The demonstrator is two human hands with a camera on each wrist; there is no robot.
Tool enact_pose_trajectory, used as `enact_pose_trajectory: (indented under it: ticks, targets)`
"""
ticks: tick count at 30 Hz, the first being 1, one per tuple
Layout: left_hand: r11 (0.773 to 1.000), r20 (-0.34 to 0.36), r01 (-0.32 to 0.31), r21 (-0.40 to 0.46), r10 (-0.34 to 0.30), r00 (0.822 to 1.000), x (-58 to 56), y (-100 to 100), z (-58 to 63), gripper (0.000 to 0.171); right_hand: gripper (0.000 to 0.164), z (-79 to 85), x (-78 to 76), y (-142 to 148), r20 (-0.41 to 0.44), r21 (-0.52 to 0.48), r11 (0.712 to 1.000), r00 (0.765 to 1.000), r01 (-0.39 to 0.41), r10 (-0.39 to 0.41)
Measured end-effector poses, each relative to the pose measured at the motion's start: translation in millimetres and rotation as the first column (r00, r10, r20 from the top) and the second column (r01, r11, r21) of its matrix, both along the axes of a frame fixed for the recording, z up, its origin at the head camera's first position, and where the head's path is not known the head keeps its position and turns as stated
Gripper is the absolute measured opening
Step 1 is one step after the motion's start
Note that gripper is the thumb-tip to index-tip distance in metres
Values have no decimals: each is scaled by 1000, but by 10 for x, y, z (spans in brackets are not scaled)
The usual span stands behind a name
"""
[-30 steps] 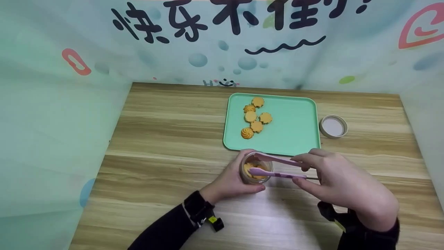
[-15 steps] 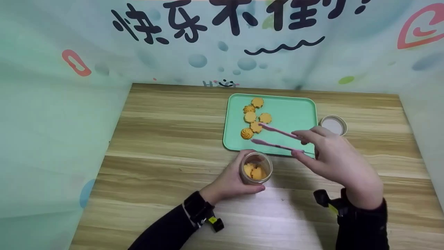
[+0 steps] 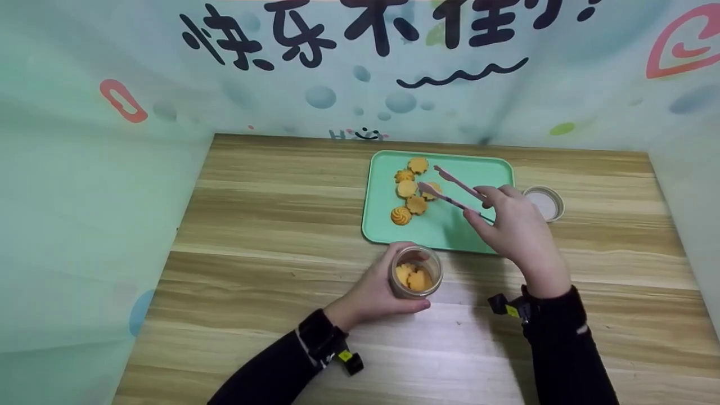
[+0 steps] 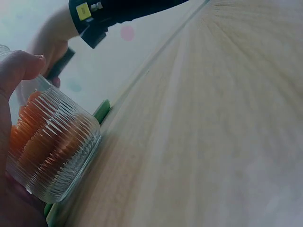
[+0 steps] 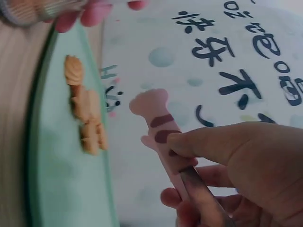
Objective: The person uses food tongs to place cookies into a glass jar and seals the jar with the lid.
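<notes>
My left hand (image 3: 377, 292) grips a ribbed clear glass jar (image 4: 61, 142) that stands on the wooden table, its mouth facing up. Several golden cookies lie inside the jar. My right hand (image 3: 520, 230) holds pink tongs (image 3: 453, 199) between thumb and fingers, the two tips spread apart with nothing between them. The tongs are over the green tray (image 3: 472, 169), where several cookies (image 3: 416, 205) lie in a loose cluster on its left half. One tong arm overlaps the rightmost cookie in the head view. Paw-shaped tips of the tongs show in the right wrist view.
A round lid (image 3: 544, 203) lies on the table just right of the tray, partly behind my right hand. Pale printed cloth (image 3: 315, 101) hangs along the back and sides of the wooden table (image 3: 270, 225).
My right hand has carried the tongs up from the jar's mouth, across the tray's near edge, to over the cookies. My left hand and the jar have stayed in place.
</notes>
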State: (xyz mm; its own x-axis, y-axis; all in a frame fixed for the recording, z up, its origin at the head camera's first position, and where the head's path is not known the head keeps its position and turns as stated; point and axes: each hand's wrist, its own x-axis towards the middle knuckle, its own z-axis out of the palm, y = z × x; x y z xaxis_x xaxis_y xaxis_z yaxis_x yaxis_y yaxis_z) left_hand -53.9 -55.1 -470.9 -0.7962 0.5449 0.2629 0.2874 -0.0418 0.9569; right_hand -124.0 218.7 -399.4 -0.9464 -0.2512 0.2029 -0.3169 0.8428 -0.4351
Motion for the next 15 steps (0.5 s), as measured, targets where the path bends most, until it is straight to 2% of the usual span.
enact_pose_trajectory:
  ticks: [7, 15]
  targets:
    - [1000, 4, 0, 3, 0, 1000, 2, -8, -3, 89, 46, -194, -96, -50, 42, -4, 999, 998, 54, -53]
    - [1000, 12, 10, 18, -10, 1000, -1, -1, 10, 88, 44, -268, -132, -38, 100, 3, 999, 993, 55, -55]
